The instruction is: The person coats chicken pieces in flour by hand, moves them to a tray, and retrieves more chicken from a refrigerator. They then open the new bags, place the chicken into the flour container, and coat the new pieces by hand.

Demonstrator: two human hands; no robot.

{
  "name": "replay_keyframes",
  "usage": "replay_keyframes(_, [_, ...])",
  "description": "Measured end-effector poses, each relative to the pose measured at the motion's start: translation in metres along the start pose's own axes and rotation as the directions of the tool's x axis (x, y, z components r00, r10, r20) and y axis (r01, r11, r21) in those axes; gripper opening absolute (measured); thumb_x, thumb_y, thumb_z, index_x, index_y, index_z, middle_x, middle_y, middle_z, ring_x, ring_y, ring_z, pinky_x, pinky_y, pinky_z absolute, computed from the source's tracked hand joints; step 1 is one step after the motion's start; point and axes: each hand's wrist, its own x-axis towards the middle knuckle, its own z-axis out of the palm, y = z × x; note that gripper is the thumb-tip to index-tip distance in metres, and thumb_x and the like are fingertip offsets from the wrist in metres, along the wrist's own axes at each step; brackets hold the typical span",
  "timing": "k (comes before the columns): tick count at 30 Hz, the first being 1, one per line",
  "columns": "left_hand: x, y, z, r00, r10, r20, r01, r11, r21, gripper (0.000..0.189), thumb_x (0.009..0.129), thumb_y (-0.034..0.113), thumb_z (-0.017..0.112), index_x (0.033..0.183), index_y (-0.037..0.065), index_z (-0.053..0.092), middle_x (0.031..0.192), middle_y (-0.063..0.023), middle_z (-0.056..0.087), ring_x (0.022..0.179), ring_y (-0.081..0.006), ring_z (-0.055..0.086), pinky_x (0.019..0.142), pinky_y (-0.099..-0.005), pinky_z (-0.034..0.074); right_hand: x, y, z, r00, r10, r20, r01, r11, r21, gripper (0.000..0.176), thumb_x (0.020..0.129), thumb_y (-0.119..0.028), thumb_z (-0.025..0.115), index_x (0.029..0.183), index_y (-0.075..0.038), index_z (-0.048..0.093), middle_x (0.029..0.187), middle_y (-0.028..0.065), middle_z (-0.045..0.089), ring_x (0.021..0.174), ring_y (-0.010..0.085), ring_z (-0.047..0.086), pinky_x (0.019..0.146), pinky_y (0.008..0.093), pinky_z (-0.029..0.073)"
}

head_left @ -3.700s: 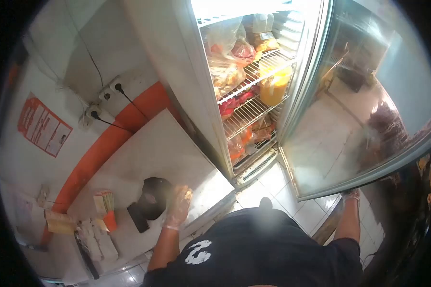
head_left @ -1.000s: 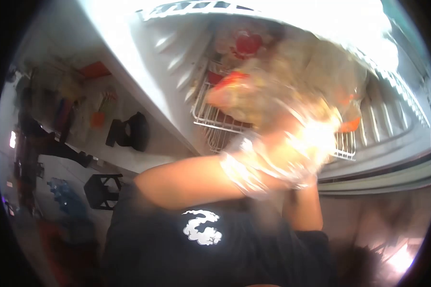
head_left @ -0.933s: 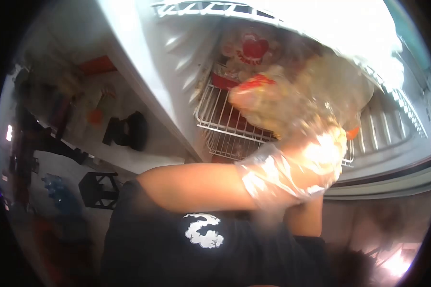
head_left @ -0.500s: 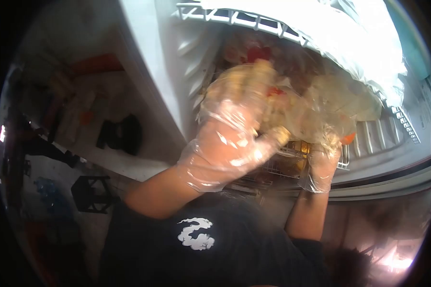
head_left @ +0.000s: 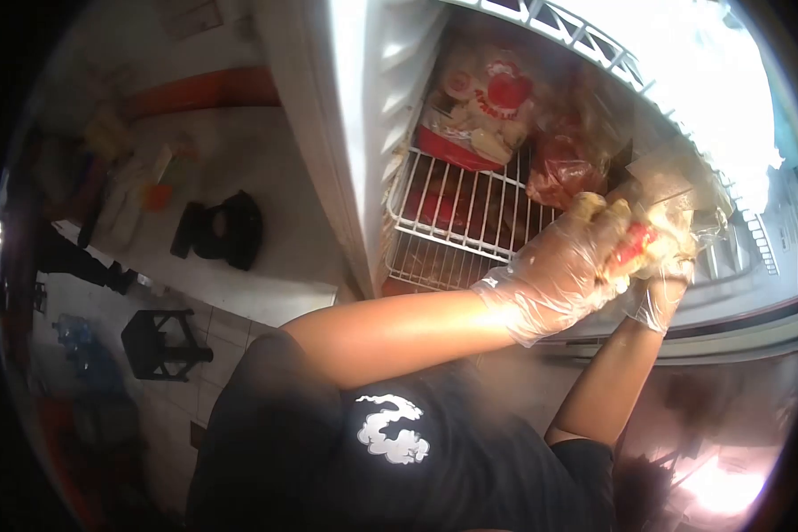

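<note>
Both my hands wear clear plastic gloves in front of an open fridge. My left hand (head_left: 563,266) has its fingers curled round a pale yellowish food item with a red patch (head_left: 629,251). Close beside it on the right, my right hand (head_left: 668,284) grips a clear plastic bag (head_left: 674,191), its fingers partly hidden behind the bag. The two hands nearly touch. Just above my left hand, a bag of reddish meat (head_left: 566,173) lies on the white wire shelf (head_left: 470,217).
A clear package with a red heart-like print (head_left: 496,106) sits further back on the shelf. A white wire rack (head_left: 576,31) arches over the top. Left of the fridge are a pale table (head_left: 301,257) with a black object (head_left: 226,230) and a black stool (head_left: 164,346).
Both hands have moved right, the left one away from the shelf's left part. The printed package and bare shelf wires now show. The yellowish food is now close to my right hand.
</note>
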Motion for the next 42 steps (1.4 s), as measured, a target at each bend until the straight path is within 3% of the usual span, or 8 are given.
replay_keyframes(3, [0.007,0.003,0.009,0.93,0.282,0.237,-0.353,0.865,0.356,0.04,0.099,0.024,0.067,0.134,0.005,0.062,0.12,-0.0188,0.061,0.108,-0.0365,0.068,0.088,-0.0463,0.058,-0.032,-0.018,0.003,0.997,-0.007,-0.083,0.022,0.983,0.184,0.045,0.1,-0.003,0.065,0.144,0.004,0.06,0.13,0.016,0.072,0.114,0.0248,0.072,0.093,0.0363,0.063])
replay_keyframes(7, [-0.002,0.005,0.045,0.953,-0.125,0.274,0.14,0.99,-0.034,0.032,0.101,0.023,0.06,0.129,0.006,0.064,0.116,-0.0225,0.065,0.088,-0.0384,0.073,0.078,-0.045,0.06,-0.078,-0.062,0.009,0.98,0.199,0.004,-0.172,0.836,0.52,0.056,0.101,-0.01,0.067,0.154,0.001,0.05,0.141,0.0164,0.065,0.119,0.0236,0.069,0.099,0.0357,0.059])
replay_keyframes(8, [-0.008,0.004,0.047,0.941,-0.015,0.338,-0.026,0.993,0.118,0.029,0.105,0.023,0.057,0.128,0.005,0.063,0.116,-0.0231,0.066,0.086,-0.038,0.073,0.076,-0.044,0.06,-0.083,-0.066,0.005,0.973,0.222,0.07,-0.223,0.808,0.545,0.062,0.101,-0.012,0.068,0.157,0.001,0.045,0.145,0.0181,0.062,0.118,0.0226,0.068,0.099,0.0365,0.059])
replay_keyframes(12, [-0.017,0.015,0.037,0.811,0.082,0.579,-0.152,0.986,0.074,0.045,0.092,0.021,0.069,0.13,-0.003,0.06,0.123,-0.0251,0.062,0.102,-0.0417,0.069,0.089,-0.0453,0.059,-0.077,-0.064,-0.008,0.988,0.106,0.111,-0.123,0.979,0.162,0.077,0.091,-0.005,0.073,0.161,0.001,0.04,0.151,0.0186,0.058,0.133,0.028,0.063,0.112,0.0409,0.054])
replay_keyframes(19, [0.034,-0.024,-0.055,0.85,0.396,0.348,-0.469,0.869,0.156,0.041,0.096,0.023,0.075,0.127,-0.002,0.067,0.121,-0.0202,0.07,0.111,-0.0387,0.067,0.098,-0.0454,0.055,-0.072,-0.021,-0.025,1.0,-0.012,-0.013,0.016,0.943,0.333,0.079,0.089,0.001,0.079,0.158,0.0,0.041,0.155,0.0217,0.054,0.133,0.0357,0.064,0.101,0.0483,0.064])
replay_keyframes(29, [0.145,-0.111,-0.119,0.984,0.063,0.169,-0.167,0.666,0.727,0.031,0.091,0.024,0.074,0.115,0.004,0.069,0.106,-0.0158,0.069,0.098,-0.0348,0.067,0.089,-0.0471,0.054,-0.044,-0.035,-0.001,0.985,-0.052,-0.165,0.088,0.972,0.217,0.072,0.084,0.02,0.055,0.154,0.005,0.044,0.148,0.0195,0.06,0.134,0.0298,0.064,0.104,0.0377,0.057])
replay_keyframes(33, [0.146,-0.107,-0.124,0.989,0.117,0.095,-0.148,0.657,0.739,0.027,0.09,0.024,0.073,0.109,0.006,0.07,0.1,-0.014,0.069,0.093,-0.0333,0.068,0.085,-0.0478,0.053,-0.016,-0.004,-0.001,0.924,-0.288,-0.25,0.173,0.901,-0.398,0.064,0.097,0.01,0.062,0.157,0.006,0.042,0.148,0.0209,0.06,0.129,0.0285,0.065,0.103,0.0356,0.058])
replay_keyframes(42, [0.029,-0.031,-0.044,0.941,0.256,0.223,-0.339,0.674,0.657,0.016,0.084,0.023,0.072,0.095,0.011,0.071,0.085,-0.0095,0.069,0.08,-0.0284,0.068,0.074,-0.0485,0.052,-0.059,-0.006,-0.001,0.973,-0.217,-0.075,0.213,0.975,-0.056,0.068,0.104,-0.008,0.067,0.165,0.002,0.038,0.157,0.0175,0.055,0.139,0.0264,0.06,0.112,0.036,0.051])
